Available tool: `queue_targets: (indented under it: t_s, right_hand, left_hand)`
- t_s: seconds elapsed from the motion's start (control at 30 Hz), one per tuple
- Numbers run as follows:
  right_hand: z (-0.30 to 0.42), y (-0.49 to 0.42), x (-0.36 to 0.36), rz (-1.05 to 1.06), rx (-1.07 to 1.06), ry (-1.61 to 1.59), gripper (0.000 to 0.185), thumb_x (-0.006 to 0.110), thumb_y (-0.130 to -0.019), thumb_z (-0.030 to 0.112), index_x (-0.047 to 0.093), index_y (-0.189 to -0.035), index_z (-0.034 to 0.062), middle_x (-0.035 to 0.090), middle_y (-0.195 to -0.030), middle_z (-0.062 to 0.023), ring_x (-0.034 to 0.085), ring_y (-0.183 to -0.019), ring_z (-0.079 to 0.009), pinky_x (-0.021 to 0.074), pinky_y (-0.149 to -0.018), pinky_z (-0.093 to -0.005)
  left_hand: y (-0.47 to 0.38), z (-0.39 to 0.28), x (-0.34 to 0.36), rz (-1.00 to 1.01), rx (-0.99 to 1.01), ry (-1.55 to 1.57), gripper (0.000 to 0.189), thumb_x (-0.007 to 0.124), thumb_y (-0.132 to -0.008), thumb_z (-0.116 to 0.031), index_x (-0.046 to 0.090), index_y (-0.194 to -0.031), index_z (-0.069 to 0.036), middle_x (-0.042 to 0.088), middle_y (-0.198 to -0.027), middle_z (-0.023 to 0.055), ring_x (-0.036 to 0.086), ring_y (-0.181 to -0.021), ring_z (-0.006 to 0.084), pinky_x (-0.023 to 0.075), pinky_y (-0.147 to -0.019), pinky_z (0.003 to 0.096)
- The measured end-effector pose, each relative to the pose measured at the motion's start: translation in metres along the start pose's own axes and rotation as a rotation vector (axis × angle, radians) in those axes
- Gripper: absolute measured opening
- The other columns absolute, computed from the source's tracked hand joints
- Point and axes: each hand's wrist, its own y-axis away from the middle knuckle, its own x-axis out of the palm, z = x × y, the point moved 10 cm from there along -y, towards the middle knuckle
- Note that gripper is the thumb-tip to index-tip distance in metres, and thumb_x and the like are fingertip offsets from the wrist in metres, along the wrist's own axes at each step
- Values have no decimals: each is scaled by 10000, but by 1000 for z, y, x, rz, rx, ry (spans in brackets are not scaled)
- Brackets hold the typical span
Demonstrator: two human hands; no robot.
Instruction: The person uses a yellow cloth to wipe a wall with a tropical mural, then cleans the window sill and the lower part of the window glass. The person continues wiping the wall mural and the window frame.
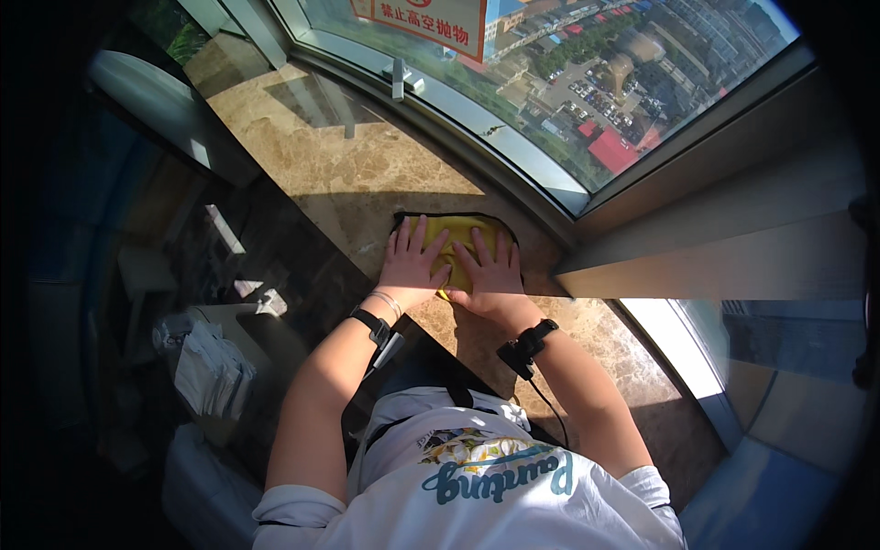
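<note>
A yellow cloth with a dark edge lies spread on a brown marble windowsill, near where the window frame meets a pillar. My left hand rests palm down on the cloth's left part with its fingers spread. Flat on the right part is my right hand, its fingers also apart. Both thumbs point inward near the cloth's lower edge, where the fabric is wrinkled. Each wrist wears a black strap with a device; the palms' undersides are hidden.
A curved window with a metal frame and a handle borders the sill. A pillar juts in at right. Lower left, a stack of white papers or cloths sits on a small surface. The sill's front edge runs diagonally beside the dark floor.
</note>
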Motion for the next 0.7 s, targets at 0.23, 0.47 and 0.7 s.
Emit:
queue_targets:
  t_s: [0.23, 0.47, 0.7]
  right_hand:
    - [-14, -80, -6, 39, 113, 46, 861, 612, -789, 683, 418, -1517, 266, 270, -1616, -143, 184, -1469, -486, 122, -1150, -683]
    - [-40, -59, -12, -47, 230, 43, 823, 640, -823, 588, 412, -1517, 209, 273, -1601, -175, 192, -1477, -442, 146, -1153, -669]
    - [-62, 22, -19, -61, 306, 7, 881, 660, -830, 536, 362, -1525, 83, 221, -1588, -276, 175, -1442, -538, 171, -1174, -616]
  left_hand:
    - [-68, 52, 6, 17, -23, 22, 622, 536, -949, -490, 415, -1507, -243, 243, -1611, 195, 203, -1478, 444, 187, -1176, 583]
    - [-97, 16, 10, -13, 129, 35, 599, 518, -966, -458, 438, -1490, -180, 281, -1595, 192, 228, -1465, 435, 183, -1176, 586]
    - [-75, -75, 17, 23, 365, 172, 567, 518, -964, -401, 459, -1484, -182, 338, -1584, 144, 239, -1477, 387, 171, -1194, 541]
